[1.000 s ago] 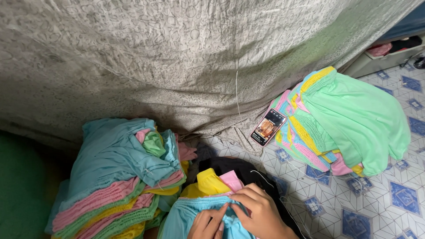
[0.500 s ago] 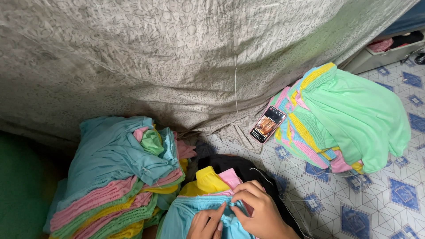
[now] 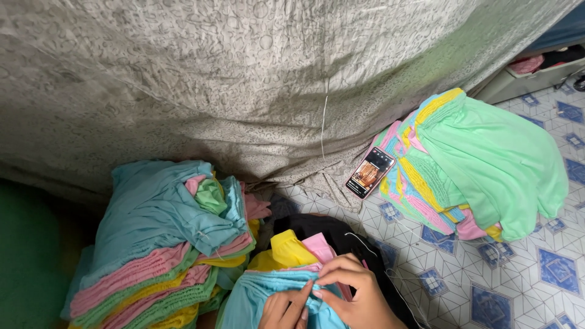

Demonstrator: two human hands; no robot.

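lit phone screen (image 3: 370,173), dark rectangle with warm orange picture, on grey cloth beside pastel garment pile (image 3: 481,164)

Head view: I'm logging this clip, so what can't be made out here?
- Left hand and right hand: wrists cut off by the bottom edge; grip on the teal cloth partly hidden by its folds.
- Phone screen: too small.
- What the grey sheet covers: hidden.

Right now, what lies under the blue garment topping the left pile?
Under the blue garment the left pile shows stacked edges of pink, green and yellow garments. How far they run beneath is covered, and so is the floor under them.
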